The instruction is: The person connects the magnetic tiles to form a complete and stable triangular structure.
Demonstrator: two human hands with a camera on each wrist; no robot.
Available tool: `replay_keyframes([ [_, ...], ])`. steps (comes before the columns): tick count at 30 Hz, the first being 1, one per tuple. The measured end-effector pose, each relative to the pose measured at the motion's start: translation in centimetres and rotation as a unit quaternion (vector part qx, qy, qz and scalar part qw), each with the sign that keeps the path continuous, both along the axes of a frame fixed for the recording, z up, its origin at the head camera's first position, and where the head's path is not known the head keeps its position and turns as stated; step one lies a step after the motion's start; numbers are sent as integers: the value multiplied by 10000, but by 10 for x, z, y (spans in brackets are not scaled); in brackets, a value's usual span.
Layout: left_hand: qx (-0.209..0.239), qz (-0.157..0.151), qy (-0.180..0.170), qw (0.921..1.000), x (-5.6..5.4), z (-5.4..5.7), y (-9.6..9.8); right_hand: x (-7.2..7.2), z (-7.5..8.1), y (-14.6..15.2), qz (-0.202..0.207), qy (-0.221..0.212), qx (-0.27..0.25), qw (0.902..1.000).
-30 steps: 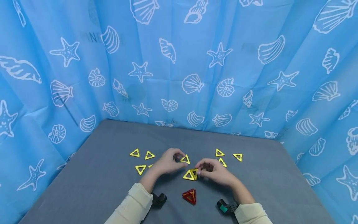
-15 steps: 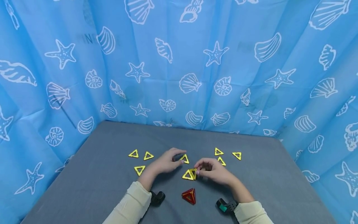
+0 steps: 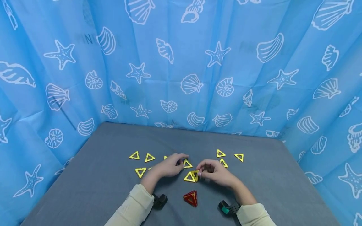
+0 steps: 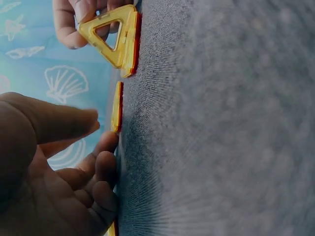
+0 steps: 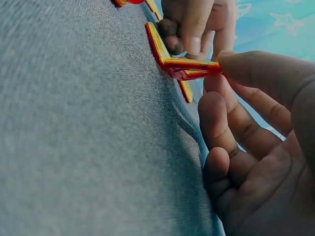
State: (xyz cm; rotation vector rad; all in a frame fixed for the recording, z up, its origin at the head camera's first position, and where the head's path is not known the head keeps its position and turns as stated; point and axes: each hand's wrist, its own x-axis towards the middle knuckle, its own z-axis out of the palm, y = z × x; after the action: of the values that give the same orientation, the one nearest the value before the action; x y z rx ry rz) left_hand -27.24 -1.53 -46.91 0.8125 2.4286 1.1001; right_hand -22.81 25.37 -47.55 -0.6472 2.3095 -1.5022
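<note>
While the right hand (image 3: 217, 172) pinches a tilted yellow tile (image 5: 192, 63) between thumb and fingertips, that tile's lower end meets a flat yellow tile (image 5: 156, 43) on the grey table (image 3: 254, 191), the two forming a V in the right wrist view. Right hand's other fingers are loosely bent, not on anything I can see. Left hand (image 3: 171, 164) is low over the table, thumb spread off the fingers, fingers loosely bent, nothing clamped. Its fingertips are right at the end of a third tile (image 4: 117, 108), lying flat just beyond the joined pair; can't tell if they touch it. All tiles are hollow triangles, with red showing along their edges. Red triangular piece (image 3: 190, 202) sits nearer the person, between the two wrists. Left-side tiles (image 3: 134, 158): three in plain view, slivers of more by the left hand. Right-side tiles (image 3: 239, 154): three, past the right hand. Blue shell-print curtain (image 3: 175, 72) behind the table.
</note>
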Motion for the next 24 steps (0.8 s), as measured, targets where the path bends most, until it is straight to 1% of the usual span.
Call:
replay_keyframes([
  [2,-55,-17,-13,10000,0,1,1,0,1,0,-1,48,-18,10000],
  [5,-171,-18,65,9998,1,2,2,0,2,-1,-20,152,-9,9999],
  [10,-335,46,92,9994,2,-1,3,2,2,1,-92,136,-5,9999],
  [16,-420,228,178,9987,5,-1,2,3,4,2,-231,94,-10,9997],
  [20,-418,245,201,9986,9,1,2,3,3,1,-263,66,1,9996],
  [24,-398,262,219,9986,10,3,3,3,3,2,-259,148,-14,9996],
])
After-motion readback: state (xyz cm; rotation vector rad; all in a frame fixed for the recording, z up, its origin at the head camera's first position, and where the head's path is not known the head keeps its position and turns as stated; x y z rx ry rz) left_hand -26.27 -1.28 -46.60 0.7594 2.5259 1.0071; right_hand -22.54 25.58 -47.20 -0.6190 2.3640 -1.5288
